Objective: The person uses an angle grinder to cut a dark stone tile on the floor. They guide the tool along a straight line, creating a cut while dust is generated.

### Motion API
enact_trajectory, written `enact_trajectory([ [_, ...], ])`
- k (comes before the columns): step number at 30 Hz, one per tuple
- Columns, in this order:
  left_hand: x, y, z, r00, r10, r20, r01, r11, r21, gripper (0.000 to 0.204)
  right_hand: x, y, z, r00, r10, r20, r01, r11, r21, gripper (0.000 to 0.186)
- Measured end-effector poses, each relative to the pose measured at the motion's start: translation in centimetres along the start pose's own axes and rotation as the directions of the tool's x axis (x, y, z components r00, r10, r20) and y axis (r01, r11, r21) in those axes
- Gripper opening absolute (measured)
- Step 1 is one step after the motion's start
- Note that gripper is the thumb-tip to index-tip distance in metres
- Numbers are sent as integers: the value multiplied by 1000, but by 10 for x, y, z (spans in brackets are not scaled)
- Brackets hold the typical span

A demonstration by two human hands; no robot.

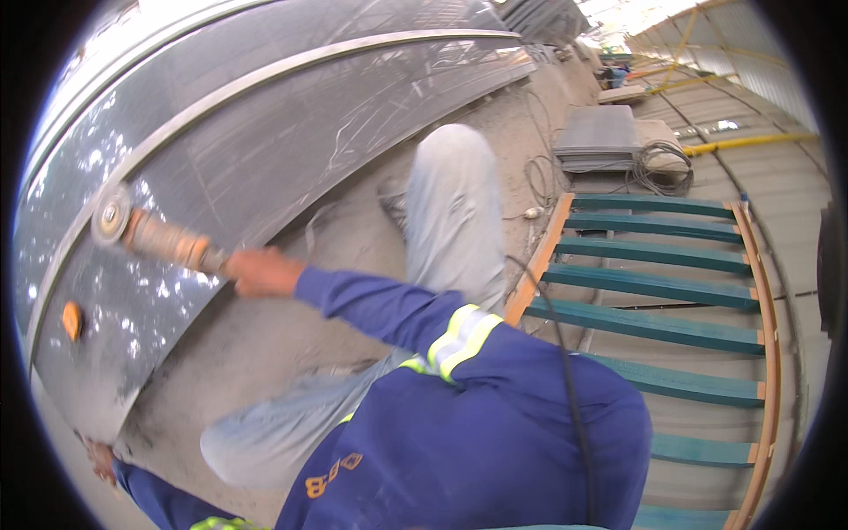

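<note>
My right hand [261, 272] is closed round the rear of a dusty orange-and-grey angle grinder [172, 238], whose disc end rests at or just over a pale metal strip along a large grey, glossy panel [203, 132]. A small orange object [73, 320] lies on the panel at the left. My left hand [102, 459] is at the panel's lower corner at bottom left, seemingly gripping its edge; its fingers are small and partly hidden. My bent knee [450, 177] is beside the panel, and a black cable runs over my right shoulder.
A slatted teal frame with wooden rails [654, 283] lies at the right. Beyond it are stacked grey sheets [596, 141], a coiled cable [662, 170] and a yellow pole [733, 141]. More panels and a distant person [616, 72] are at the back, beside a corrugated wall.
</note>
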State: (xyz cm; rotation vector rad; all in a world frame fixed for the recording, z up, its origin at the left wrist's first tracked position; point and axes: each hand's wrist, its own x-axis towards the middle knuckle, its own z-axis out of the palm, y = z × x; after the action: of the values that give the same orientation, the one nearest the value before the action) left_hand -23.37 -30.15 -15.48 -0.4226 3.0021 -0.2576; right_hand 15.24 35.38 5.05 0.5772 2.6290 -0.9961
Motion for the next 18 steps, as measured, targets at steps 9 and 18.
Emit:
enact_trajectory([
  [9,-225,176,-87,866,466,182,56,271,-961,53,49,34,25,971,-207,-122,215,975,58,24],
  [18,-415,400,-255,507,540,671,720,162,-675,94,58,24,-19,951,-290,105,247,921,301,33],
])
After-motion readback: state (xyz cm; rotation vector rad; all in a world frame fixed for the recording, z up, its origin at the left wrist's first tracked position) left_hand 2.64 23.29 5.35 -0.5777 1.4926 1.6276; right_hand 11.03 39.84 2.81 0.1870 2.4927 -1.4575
